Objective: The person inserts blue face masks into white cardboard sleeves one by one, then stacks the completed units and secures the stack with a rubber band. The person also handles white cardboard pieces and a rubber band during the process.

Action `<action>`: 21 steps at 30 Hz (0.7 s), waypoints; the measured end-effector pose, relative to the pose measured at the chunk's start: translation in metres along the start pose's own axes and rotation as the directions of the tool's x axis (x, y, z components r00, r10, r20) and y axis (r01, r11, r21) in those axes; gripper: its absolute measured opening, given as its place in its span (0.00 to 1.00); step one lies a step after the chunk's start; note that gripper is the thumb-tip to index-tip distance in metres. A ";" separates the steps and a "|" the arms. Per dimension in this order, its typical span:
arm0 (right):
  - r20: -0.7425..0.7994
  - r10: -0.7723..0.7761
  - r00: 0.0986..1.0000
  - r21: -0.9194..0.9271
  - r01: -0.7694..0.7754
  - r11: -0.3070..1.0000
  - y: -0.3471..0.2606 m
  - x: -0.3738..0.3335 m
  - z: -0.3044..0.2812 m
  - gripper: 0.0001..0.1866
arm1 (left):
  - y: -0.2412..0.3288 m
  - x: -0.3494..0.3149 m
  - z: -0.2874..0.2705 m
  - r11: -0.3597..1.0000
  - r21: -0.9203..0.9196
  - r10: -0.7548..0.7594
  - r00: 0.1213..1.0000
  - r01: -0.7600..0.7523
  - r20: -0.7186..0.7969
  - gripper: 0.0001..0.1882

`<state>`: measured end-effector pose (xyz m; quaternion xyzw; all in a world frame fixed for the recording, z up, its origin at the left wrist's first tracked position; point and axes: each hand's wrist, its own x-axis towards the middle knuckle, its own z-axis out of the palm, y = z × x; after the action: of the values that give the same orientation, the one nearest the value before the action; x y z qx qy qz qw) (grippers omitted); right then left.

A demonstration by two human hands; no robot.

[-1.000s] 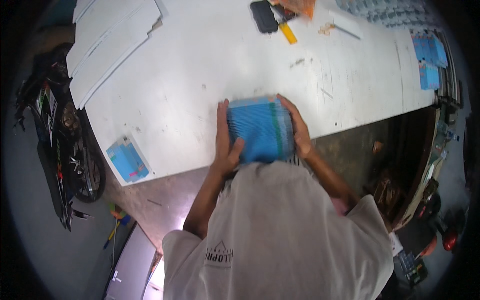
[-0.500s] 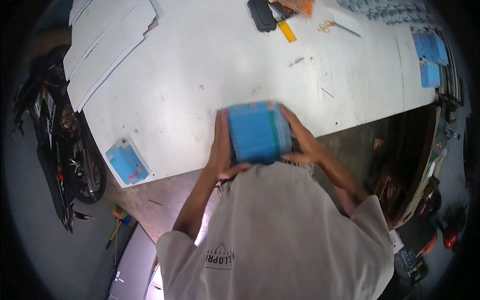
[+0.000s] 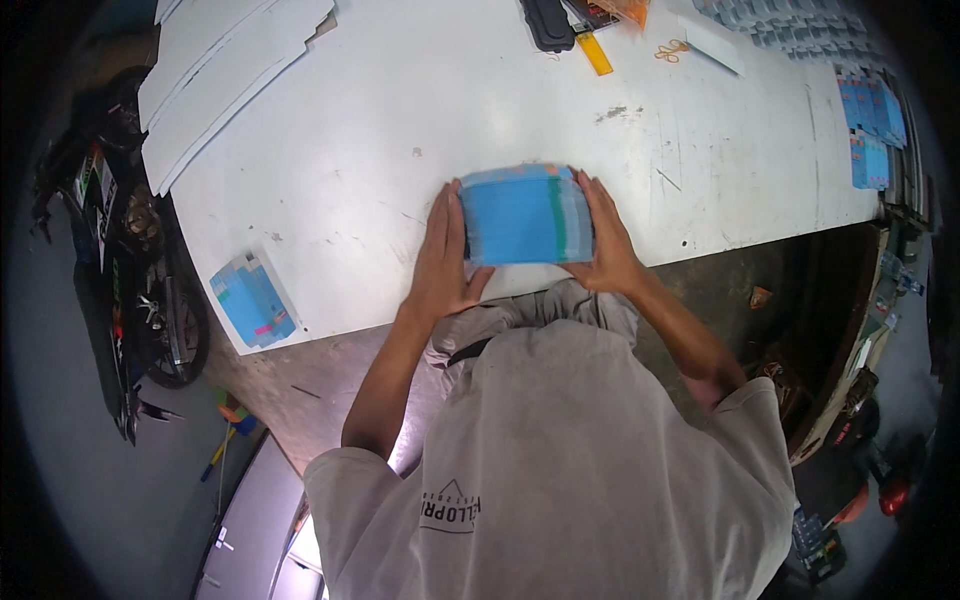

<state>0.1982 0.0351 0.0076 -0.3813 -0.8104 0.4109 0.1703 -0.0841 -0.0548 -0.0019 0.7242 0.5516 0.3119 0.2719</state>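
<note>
A thick stack of blue printed card pieces (image 3: 512, 222), with a green stripe near its right end, is at the near edge of the white table (image 3: 380, 130). My left hand (image 3: 440, 255) presses its left end, fingers along the side and thumb at the near corner. On the opposite end my right hand (image 3: 608, 245) grips in the same way, so the stack is squeezed between both palms. Whether its underside rests fully on the tabletop is hidden.
Blue cut card pieces (image 3: 255, 305) lie at the table's left corner, and white sheets (image 3: 225, 70) are piled far left. At the back are a black case (image 3: 548, 25), a yellow strip (image 3: 596, 55) and scissors (image 3: 672, 50). Blue stacks (image 3: 870, 160) stand far right.
Both hands have moved the stack away from my body, farther over the tabletop. More of the stack's near side and my lap now show. The whole view has shifted slightly.
</note>
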 end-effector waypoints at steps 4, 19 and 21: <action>-0.042 -0.083 0.996 -0.063 0.080 0.995 0.006 0.013 0.001 0.64 | 0.000 0.013 0.001 0.999 0.032 0.024 0.998 -0.022 -0.057 0.63; -0.140 -0.049 0.989 -0.168 0.025 0.986 0.001 0.015 0.014 0.68 | -0.011 0.012 -0.002 0.996 0.032 0.090 0.996 -0.089 -0.021 0.66; -0.143 -0.054 0.988 -0.168 0.030 0.985 -0.001 0.015 0.013 0.68 | -0.009 0.013 0.001 0.996 0.040 0.083 0.996 -0.081 -0.031 0.68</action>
<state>0.1805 0.0392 0.0002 -0.4060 -0.8350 0.3093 0.2059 -0.0864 -0.0400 -0.0069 0.7461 0.5319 0.3238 0.2356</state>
